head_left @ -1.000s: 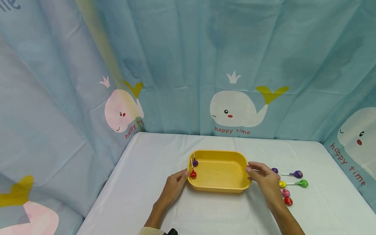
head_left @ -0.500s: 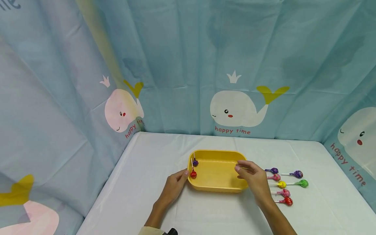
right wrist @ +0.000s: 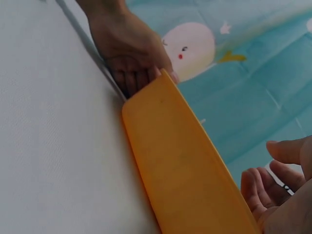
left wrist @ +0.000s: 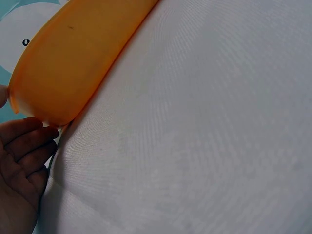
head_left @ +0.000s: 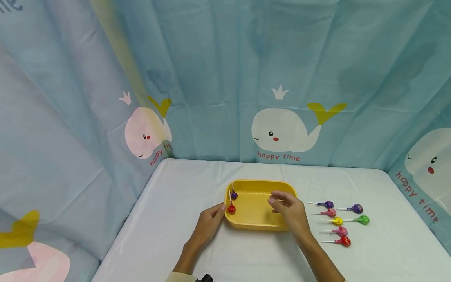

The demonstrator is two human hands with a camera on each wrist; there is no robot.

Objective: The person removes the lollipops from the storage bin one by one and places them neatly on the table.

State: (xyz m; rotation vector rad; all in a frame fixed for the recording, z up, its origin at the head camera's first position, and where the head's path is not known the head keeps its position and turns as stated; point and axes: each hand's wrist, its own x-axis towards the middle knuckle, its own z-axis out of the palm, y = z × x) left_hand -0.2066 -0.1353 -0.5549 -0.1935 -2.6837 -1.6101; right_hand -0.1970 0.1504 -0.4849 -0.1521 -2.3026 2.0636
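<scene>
A yellow plastic tray (head_left: 251, 226) stands on the white-covered table. Inside it, along the left end, lie a purple-wrapped lollipop (head_left: 234, 195) and a red-wrapped lollipop (head_left: 231, 209). My left hand (head_left: 207, 225) holds the tray's left end, thumb at the rim and fingers against the outer wall; the left wrist view shows those fingers (left wrist: 29, 144) below the wall. Above the tray's right part hovers my right hand (head_left: 290, 211), its fingers loosely bent and apart, holding nothing. In the right wrist view, the right hand's thumb (right wrist: 285, 151) stands clear of the tray.
To the right of the tray, several wrapped lollipops lie on the table, among them a green one (head_left: 363, 219), a yellow one (head_left: 337, 221) and a red one (head_left: 344, 241). Behind the table hangs a blue curtain (head_left: 211, 133) with whale prints.
My right hand has let go of the tray's right end and moved left over the tray, uncovering the lollipops on the right. My left hand and the tray stay in place.
</scene>
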